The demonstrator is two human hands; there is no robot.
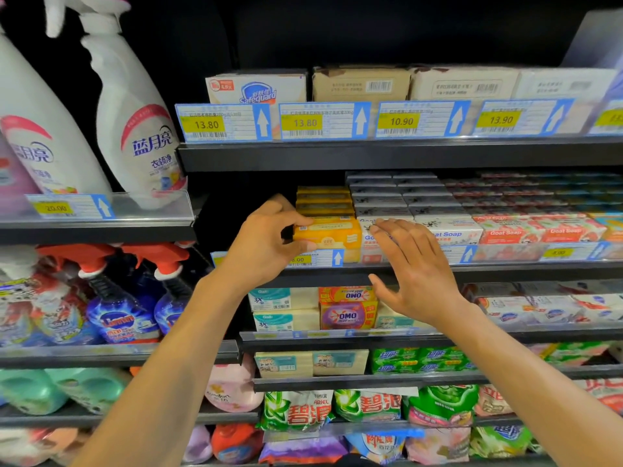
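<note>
- Head view, the grasp: my left grip (266, 241) pinches the left end of the yellow soap pack (332, 235), fingers on top and thumb beneath. The pack sits at the front of the middle shelf (505, 271), ahead of matching packs.
- My right grip (414, 271) is released, fingers straight, just in front of the Goat Soap boxes (448, 232).
- Doing it well, I judge: keep the pack level, slide it square to its neighbours, and steady those with my flat right palm.
- Writing: "Goat Soap" beside it; "Safeguard" on the box (258, 91) above; price tags (206, 124) read 13.80, 13.80, 10.90, 13.90; "OMO" on the pack (347, 313) below.
</note>
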